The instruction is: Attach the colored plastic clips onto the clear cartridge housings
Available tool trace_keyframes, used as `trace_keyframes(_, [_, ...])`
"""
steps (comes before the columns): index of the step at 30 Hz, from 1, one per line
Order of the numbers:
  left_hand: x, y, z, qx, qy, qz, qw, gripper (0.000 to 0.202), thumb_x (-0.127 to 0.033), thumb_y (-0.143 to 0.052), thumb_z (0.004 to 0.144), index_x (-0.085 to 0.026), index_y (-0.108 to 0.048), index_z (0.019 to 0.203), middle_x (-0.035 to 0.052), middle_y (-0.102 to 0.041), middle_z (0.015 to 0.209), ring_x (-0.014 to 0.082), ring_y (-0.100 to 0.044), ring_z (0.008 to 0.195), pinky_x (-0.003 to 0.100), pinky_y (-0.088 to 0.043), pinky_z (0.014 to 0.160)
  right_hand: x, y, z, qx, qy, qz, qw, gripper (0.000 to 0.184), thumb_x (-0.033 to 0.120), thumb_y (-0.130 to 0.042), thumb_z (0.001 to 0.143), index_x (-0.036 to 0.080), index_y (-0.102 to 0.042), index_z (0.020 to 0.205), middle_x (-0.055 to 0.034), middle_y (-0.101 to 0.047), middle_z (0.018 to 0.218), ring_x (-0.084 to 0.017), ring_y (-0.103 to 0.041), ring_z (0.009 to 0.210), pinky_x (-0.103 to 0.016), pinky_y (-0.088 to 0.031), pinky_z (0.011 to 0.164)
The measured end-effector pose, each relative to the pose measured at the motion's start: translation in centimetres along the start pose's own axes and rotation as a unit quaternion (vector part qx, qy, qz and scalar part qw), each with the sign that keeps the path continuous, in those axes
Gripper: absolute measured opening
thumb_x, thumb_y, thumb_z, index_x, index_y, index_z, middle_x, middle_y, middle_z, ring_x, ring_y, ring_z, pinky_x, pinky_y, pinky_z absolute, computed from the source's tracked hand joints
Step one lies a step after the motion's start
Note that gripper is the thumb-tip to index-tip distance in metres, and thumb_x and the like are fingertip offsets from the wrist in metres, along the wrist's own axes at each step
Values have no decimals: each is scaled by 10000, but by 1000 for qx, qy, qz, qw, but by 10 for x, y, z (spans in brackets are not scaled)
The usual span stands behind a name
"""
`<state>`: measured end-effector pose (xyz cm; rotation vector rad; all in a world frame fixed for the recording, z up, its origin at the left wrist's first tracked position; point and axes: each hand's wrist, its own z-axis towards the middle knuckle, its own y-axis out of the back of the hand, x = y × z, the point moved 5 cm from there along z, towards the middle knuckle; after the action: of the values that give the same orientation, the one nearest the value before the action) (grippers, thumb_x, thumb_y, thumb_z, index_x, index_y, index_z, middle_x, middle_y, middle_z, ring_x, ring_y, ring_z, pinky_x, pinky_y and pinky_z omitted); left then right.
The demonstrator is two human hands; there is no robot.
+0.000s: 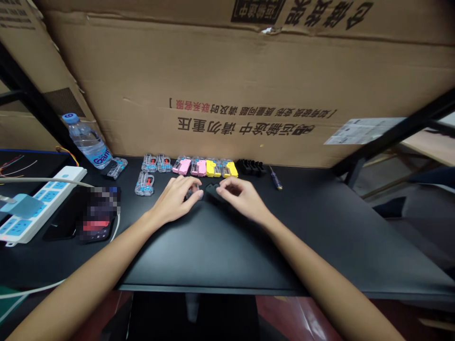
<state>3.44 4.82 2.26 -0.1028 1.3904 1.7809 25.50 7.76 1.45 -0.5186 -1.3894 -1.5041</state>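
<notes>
My left hand curls around a small clear plastic part at its fingertips. My right hand pinches the end of a black plastic part, and the two hands nearly meet. Beyond them, a row of clear toy-like plastic assemblies with blue and red insides runs along the desk, with pink pieces and yellow pieces among them. Another clear assembly lies nearer my left hand. Several black parts sit at the row's right end.
A screwdriver lies right of the row on the black desk. To the left are a water bottle, a white power strip and a phone. A large cardboard sheet stands behind.
</notes>
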Motion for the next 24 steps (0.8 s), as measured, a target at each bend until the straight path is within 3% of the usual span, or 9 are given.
trace_keyframes(4, [0, -5, -2, 38, -39, -10, 998, 240, -403, -562, 1108, -239, -613, 1276, 52, -752, 1262, 249, -638, 1215, 450, -385, 1127, 12, -27, -8, 57, 25, 43, 997, 295, 496, -713, 954, 216, -714, 863, -55, -761, 930, -202, -664, 773, -345, -547, 713])
trace_keyframes(10, [2, -8, -3, 49, -55, -10, 997, 209, -369, -546, 1117, -256, -633, 1270, 42, -752, 1274, 237, -639, 1204, 463, -347, 1168, 12, -30, -9, 69, 47, 32, 996, 262, 467, -697, 988, 221, -761, 919, -56, -805, 976, -227, -727, 851, -367, -573, 795])
trace_keyframes(14, [2, -7, -2, 51, -51, -11, 997, 227, -376, -538, 1117, -257, -638, 1283, 47, -752, 1283, 241, -642, 1213, 466, -358, 1162, 7, -6, -1, 17, 92, -66, 993, 218, 405, -642, 1026, 231, -768, 990, -62, -808, 974, -236, -723, 849, -380, -563, 800])
trace_keyframes(17, [3, -7, -2, 58, -49, -10, 997, 232, -391, -530, 1118, -256, -652, 1263, 48, -757, 1277, 242, -650, 1209, 469, -358, 1169, -4, 22, 7, -29, 130, -179, 975, 174, 361, -638, 1011, 239, -757, 972, -82, -804, 968, -266, -684, 861, -422, -550, 822])
trace_keyframes(21, [3, -9, -2, 64, -55, -8, 996, 252, -417, -512, 1124, -264, -652, 1268, 48, -761, 1294, 247, -649, 1224, 472, -352, 1175, -30, 50, 15, -11, 118, -251, 961, 160, 340, -637, 998, 239, -754, 958, -93, -795, 948, -288, -661, 895, -446, -546, 836])
trace_keyframes(24, [4, -9, -2, 64, -59, -5, 996, 245, -420, -519, 1124, -262, -646, 1263, 42, -761, 1293, 246, -648, 1220, 468, -351, 1168, -40, 57, 17, 24, 117, -261, 958, 140, 348, -661, 987, 247, -758, 990, -93, -803, 1013, -306, -654, 976, -472, -553, 901])
